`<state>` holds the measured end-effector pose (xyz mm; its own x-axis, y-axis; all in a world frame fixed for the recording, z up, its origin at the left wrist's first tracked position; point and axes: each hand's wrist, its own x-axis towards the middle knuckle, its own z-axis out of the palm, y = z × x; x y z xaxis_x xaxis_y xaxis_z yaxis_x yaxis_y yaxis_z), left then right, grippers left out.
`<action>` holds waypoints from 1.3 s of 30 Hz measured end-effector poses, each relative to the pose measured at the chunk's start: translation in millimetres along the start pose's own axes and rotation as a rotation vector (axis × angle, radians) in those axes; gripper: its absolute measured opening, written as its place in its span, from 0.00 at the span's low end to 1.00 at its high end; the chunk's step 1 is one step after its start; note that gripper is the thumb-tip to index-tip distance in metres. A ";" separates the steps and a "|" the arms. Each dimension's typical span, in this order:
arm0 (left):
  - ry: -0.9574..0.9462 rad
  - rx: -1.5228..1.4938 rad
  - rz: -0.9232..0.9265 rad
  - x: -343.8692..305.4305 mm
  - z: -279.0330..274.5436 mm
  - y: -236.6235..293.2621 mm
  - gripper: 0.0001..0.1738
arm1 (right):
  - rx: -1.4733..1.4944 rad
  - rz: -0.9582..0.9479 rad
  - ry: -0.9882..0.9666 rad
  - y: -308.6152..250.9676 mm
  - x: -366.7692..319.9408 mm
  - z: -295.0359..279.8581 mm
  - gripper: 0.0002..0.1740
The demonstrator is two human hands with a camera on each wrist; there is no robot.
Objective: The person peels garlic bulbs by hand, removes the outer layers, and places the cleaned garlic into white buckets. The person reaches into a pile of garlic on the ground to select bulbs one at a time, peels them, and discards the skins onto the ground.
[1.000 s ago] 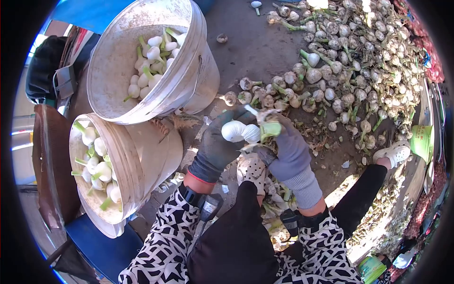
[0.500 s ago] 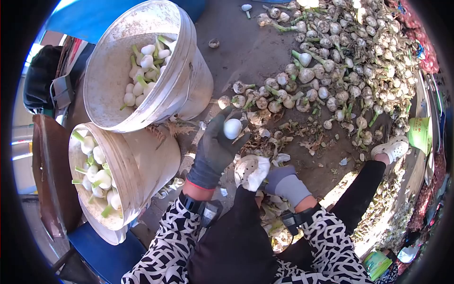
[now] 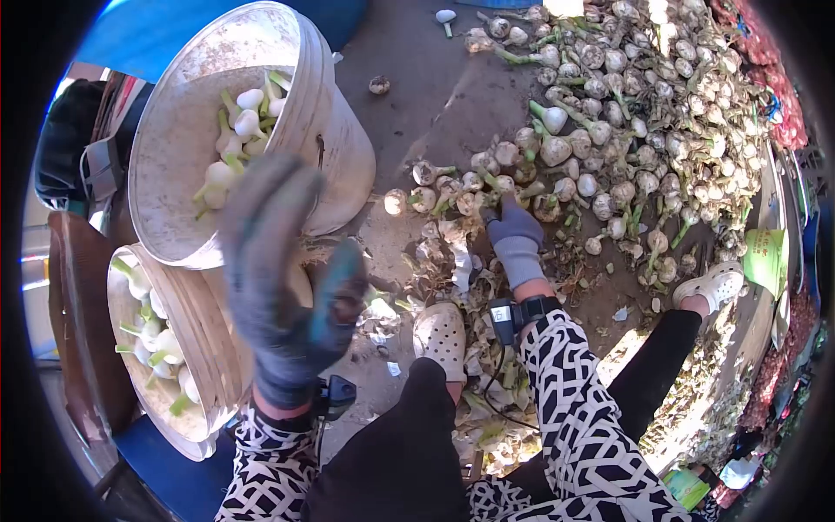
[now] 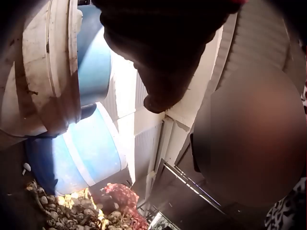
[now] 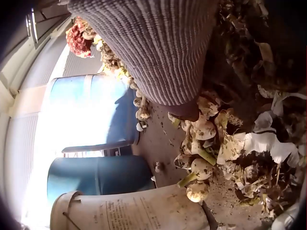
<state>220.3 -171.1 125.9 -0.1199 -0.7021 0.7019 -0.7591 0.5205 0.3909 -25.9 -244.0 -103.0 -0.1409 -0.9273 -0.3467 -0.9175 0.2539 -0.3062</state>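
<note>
No readable text, brand, number or sign in any view.
- White bucket [image 5: 144,211], bottom of right wrist view: block of small dark printed lines on side wall, left of centre. Print runs sideways, too small and blurred to make out a single word or digit.
- Green packet [image 3: 683,491], lower right of head view: some pattern or print on face, too small and distorted at lens edge to read.
</note>
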 end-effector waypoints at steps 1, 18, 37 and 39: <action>-0.161 -0.022 -0.008 -14.5 19.0 1.4 0.28 | 0.045 -0.023 0.007 4.5 7.5 8.8 0.23; -0.410 -0.491 -0.271 -64.4 94.9 24.1 0.41 | 1.775 -0.257 -0.460 26.5 -130.1 -68.0 0.27; -0.732 -1.197 -1.146 -61.8 95.4 25.9 0.34 | 1.634 -0.053 -0.586 28.6 -143.2 -83.6 0.18; -0.779 -1.153 -1.186 -58.5 95.8 27.6 0.36 | 1.613 -0.091 -0.521 24.0 -139.8 -72.1 0.18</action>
<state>145.1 -162.1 38.6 -0.4008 -0.7722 -0.4930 0.0733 -0.5634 0.8229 -55.0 -128.2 2.1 0.3166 -0.8550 -0.4109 0.4145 0.5143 -0.7508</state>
